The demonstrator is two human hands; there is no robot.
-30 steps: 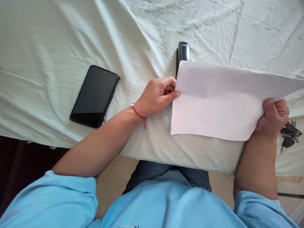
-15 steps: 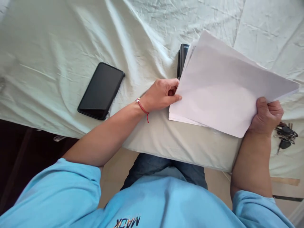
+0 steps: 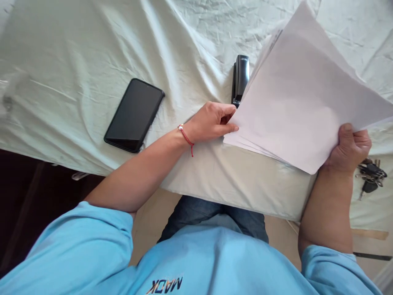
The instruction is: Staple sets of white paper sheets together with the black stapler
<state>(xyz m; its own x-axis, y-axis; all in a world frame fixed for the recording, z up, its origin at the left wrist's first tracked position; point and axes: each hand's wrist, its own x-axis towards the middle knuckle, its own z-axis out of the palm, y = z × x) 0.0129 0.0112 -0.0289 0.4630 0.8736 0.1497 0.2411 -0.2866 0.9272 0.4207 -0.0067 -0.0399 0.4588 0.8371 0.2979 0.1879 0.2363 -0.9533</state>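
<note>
The right hand (image 3: 350, 149) grips the near corner of a stack of papers (image 3: 301, 102), tilting it up off the table (image 3: 76, 49), while the left hand (image 3: 211, 122) pinches the opposite edge, seemingly to square the sheets. A stapler (image 3: 240, 78) lies just beyond, a phone (image 3: 134, 115) to the left, keys (image 3: 371, 176) to the right.

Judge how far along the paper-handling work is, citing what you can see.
Done: the sheets are gathered into one stack of white paper. In hand: the left hand pinches its near corner and the right hand grips the opposite edge, the stack tilted up. Left: the black stapler lies untouched on the sheet.
</note>
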